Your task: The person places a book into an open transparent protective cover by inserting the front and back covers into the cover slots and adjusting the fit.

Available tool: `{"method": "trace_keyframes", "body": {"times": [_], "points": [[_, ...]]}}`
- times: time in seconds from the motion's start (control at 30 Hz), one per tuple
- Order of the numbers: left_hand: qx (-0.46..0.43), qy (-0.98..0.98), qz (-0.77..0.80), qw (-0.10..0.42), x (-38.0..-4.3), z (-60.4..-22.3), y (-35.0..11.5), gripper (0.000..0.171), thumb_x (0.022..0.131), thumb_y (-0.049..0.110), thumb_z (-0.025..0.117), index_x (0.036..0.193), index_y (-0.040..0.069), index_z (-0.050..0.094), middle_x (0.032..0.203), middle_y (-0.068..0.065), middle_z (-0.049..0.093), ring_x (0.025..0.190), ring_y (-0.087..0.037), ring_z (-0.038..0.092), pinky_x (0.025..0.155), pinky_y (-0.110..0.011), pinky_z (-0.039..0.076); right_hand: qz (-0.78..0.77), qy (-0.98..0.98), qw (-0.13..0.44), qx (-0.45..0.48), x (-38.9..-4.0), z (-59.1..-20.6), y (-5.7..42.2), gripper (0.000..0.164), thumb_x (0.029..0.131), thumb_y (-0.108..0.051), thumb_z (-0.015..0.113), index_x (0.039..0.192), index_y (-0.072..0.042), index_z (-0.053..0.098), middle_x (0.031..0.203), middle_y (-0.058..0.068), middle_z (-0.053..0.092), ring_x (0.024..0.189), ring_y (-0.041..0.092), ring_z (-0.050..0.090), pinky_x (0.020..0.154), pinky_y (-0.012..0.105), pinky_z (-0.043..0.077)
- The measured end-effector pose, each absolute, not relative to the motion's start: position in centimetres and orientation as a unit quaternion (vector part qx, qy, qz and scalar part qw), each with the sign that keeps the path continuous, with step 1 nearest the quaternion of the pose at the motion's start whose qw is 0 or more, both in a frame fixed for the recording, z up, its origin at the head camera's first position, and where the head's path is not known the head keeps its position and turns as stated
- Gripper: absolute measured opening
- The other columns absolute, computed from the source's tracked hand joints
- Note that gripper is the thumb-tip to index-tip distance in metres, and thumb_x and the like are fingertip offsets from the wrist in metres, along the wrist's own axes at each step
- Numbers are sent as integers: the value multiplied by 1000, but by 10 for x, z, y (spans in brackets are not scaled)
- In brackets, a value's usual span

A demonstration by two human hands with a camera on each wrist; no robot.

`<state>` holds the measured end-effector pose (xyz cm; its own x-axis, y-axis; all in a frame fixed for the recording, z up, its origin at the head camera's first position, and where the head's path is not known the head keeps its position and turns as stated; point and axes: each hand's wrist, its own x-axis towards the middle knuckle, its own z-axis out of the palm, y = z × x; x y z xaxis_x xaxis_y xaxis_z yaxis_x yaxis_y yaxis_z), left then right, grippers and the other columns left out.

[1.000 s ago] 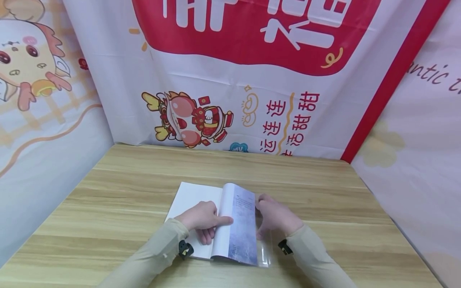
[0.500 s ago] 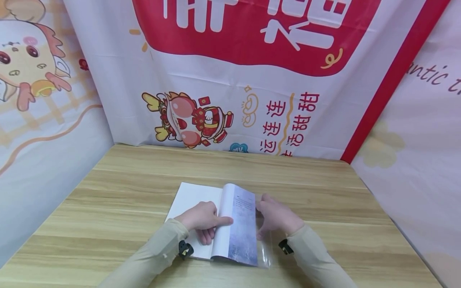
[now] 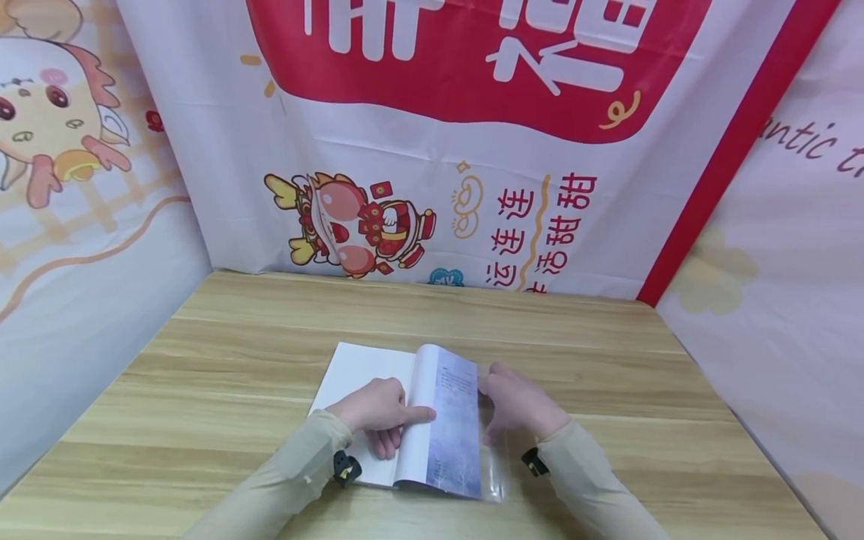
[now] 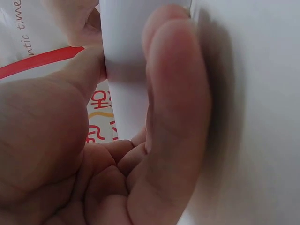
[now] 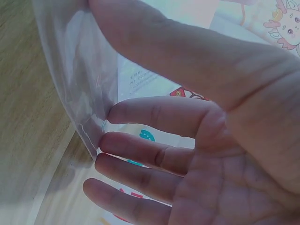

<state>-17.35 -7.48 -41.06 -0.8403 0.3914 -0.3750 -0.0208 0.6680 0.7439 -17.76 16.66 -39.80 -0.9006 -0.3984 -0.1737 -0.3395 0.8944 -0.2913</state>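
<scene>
A booklet lies open on the table, its white inner page (image 3: 361, 367) on the left. Its blue-violet printed cover (image 3: 454, 424) is bent over to the right in a soft roll. My left hand (image 3: 371, 409) pinches the rolled part, thumb on the outside and curled fingers on the inner side; the left wrist view has the white sheet (image 4: 126, 70) between them. A clear plastic cover (image 3: 494, 480) sticks out past the cover's right edge. At this film my right hand (image 3: 520, 405) spreads its thumb and fairly straight fingers (image 5: 140, 145), whose tips touch the plastic's edge.
The wood-grain table (image 3: 236, 360) extends around the booklet on all sides. Printed cloth (image 3: 432, 172) hangs behind the table's far edge, with more cloth at left and right. A black strap (image 3: 347, 468) is on the left wrist, another (image 3: 535, 462) on the right.
Almost nothing moves: both hands and the booklet hold their places. The clear plastic's lower corner shifts very slightly.
</scene>
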Motion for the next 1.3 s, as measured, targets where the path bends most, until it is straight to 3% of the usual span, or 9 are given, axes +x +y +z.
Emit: {"method": "trace_keyframes", "body": {"times": [0.27,0.47,0.57,0.87,1.3], "points": [[108,879,392,251,-172,-413,-74,55,86,49,72,70,-3,62,50,-10,61,37,-17,59,38,-32,53,-126,967,108,-191,-176,-398,165,58,48,-14,96,101,-5,72,91,5,52,78,18,47,67,35,47],[110,876,395,254,-172,-413,-74,58,86,53,71,73,-3,61,52,-10,62,38,-18,60,39,-33,53,-135,968,96,-188,-174,-400,170,76,50,-17,96,119,-2,69,99,6,58,86,19,53,80,40,50],[112,874,397,256,-172,-413,-74,58,86,53,70,74,-2,61,52,-11,63,39,-18,61,39,-33,54,-136,968,85,-191,-173,-403,175,78,52,-23,96,121,-1,68,104,5,62,90,18,55,85,41,50],[120,857,400,301,-174,-407,-80,50,91,44,67,81,-4,60,61,-15,65,45,-20,64,45,-33,56,-135,958,58,-246,-172,-407,184,72,56,-34,95,113,2,70,104,7,64,80,17,52,73,38,50],[109,849,407,317,-175,-407,-80,51,95,46,62,81,-3,59,64,-17,66,47,-21,65,46,-34,57,-143,953,51,-263,-175,-411,188,61,57,-36,94,101,2,73,117,16,62,90,25,58,80,42,52]]}}
